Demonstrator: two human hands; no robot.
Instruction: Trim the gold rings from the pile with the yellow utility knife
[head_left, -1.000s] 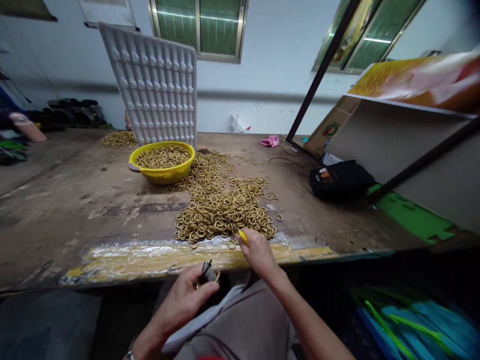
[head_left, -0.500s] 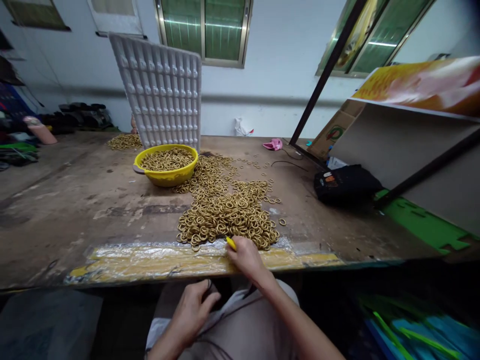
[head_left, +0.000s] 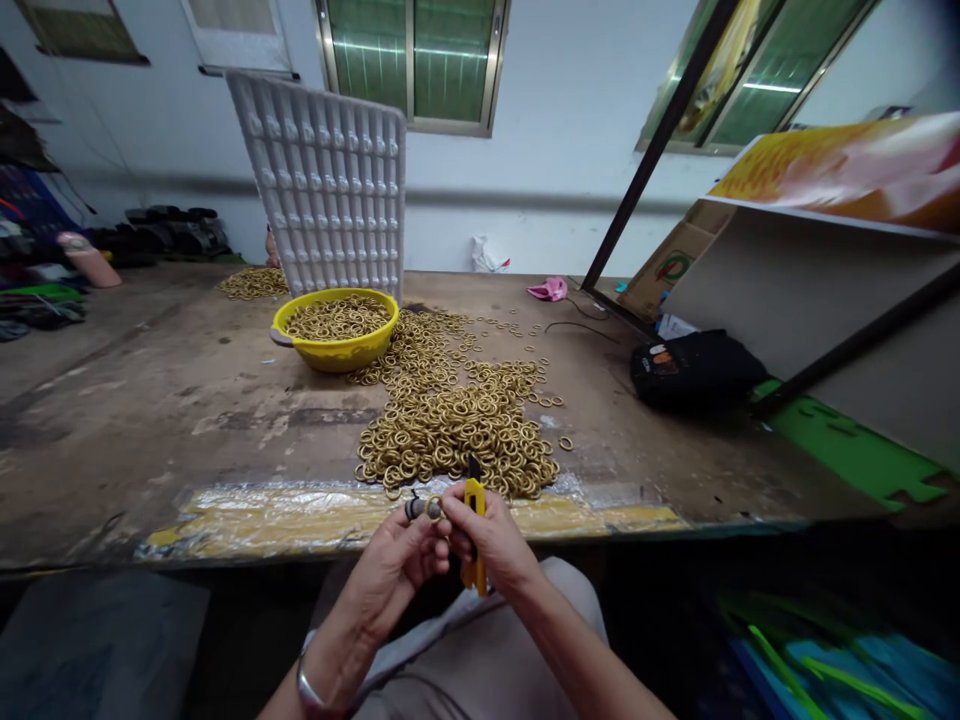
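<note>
My right hand point(head_left: 491, 540) is closed around a yellow utility knife point(head_left: 474, 500), whose dark blade points up and away from me. Its thumb and fingertips also meet a single brass-coloured ring point(head_left: 434, 508) in front of my lap. From the other side my left hand point(head_left: 397, 560) pinches at the same ring. A grey cylindrical piece with a black band point(head_left: 417, 509) shows at the left fingertips; whether it is a finger covering or a separate thing I cannot tell. Just beyond both hands spreads a heap of brass-coloured rings point(head_left: 465, 425).
A yellow basin point(head_left: 337, 356) full of rings stands behind the heap, before an upright grey ribbed tray point(head_left: 330, 190). Silver and yellow tape point(head_left: 300, 525) covers the table's front edge. At right are a black bag point(head_left: 690, 368), a dark metal post point(head_left: 637, 190) and a green mat point(head_left: 847, 435).
My right hand has drawn back from the heap to my left hand, with a ring now at its fingertips and the knife turned upright. My left hand has risen from my lap.
</note>
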